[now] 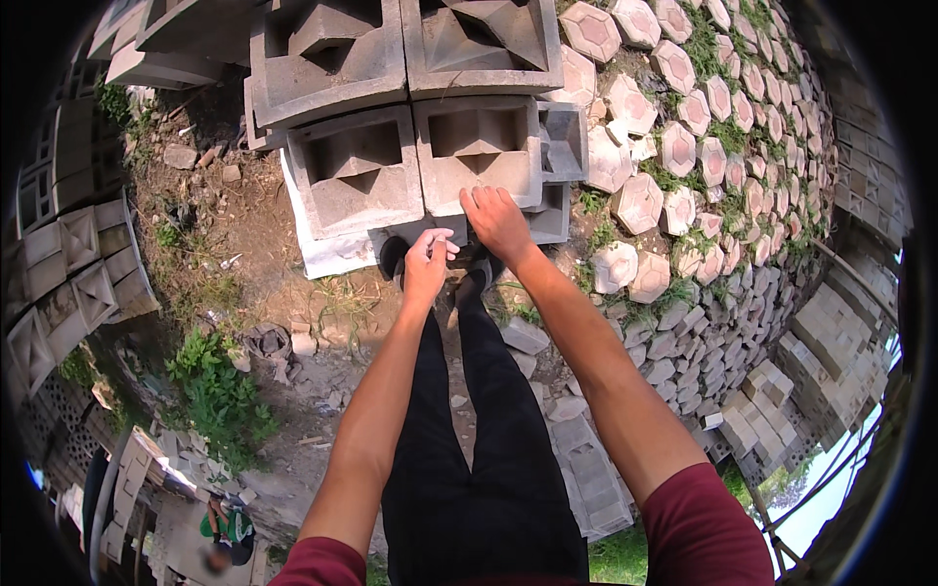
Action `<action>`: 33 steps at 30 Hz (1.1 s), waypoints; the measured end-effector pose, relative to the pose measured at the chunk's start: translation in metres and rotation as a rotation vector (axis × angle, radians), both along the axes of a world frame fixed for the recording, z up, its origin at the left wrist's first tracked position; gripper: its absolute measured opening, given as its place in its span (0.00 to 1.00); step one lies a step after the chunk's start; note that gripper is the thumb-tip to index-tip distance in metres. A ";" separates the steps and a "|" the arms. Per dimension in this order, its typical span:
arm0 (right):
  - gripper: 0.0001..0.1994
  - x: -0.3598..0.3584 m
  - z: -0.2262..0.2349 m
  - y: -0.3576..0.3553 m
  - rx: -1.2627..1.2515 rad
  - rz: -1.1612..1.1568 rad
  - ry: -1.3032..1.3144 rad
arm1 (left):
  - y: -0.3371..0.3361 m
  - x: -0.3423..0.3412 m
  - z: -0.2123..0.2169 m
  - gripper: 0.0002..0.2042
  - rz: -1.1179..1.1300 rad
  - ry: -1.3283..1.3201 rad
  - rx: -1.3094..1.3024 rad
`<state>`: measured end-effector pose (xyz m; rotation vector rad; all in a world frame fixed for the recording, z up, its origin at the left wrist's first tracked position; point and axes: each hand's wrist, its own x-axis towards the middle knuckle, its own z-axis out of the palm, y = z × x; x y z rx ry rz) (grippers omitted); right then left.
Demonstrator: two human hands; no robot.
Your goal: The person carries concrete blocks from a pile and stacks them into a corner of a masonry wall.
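My right hand (pixel 498 225) reaches to the near rim of a grey decorative concrete block (pixel 479 161), its fingers bent against that edge. This block has a deep recess with angled inner faces. Just left of it sits a matching concrete block (pixel 357 215), pressed side by side. My left hand (pixel 427 264) hovers below the seam between them, fingers loosely bent and a little apart, with nothing visible in them. Larger-looking blocks (pixel 332 93) of the same kind rest behind. Under the left block, a white sheet (pixel 327 252) sticks out on the ground.
Hexagonal pavers (pixel 640 202) with grass between them spread to the right. Stacked grey blocks (pixel 591 479) stand beside my right leg. More patterned blocks (pixel 83 264) line the left side, near a green plant (pixel 220 396). A person (pixel 227 532) is far off at lower left.
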<state>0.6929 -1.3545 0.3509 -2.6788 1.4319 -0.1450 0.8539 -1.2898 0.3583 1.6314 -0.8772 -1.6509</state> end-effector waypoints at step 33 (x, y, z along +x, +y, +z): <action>0.22 -0.158 0.519 0.271 0.466 -1.152 -1.333 | 0.103 -0.189 0.317 0.29 -0.174 0.939 0.666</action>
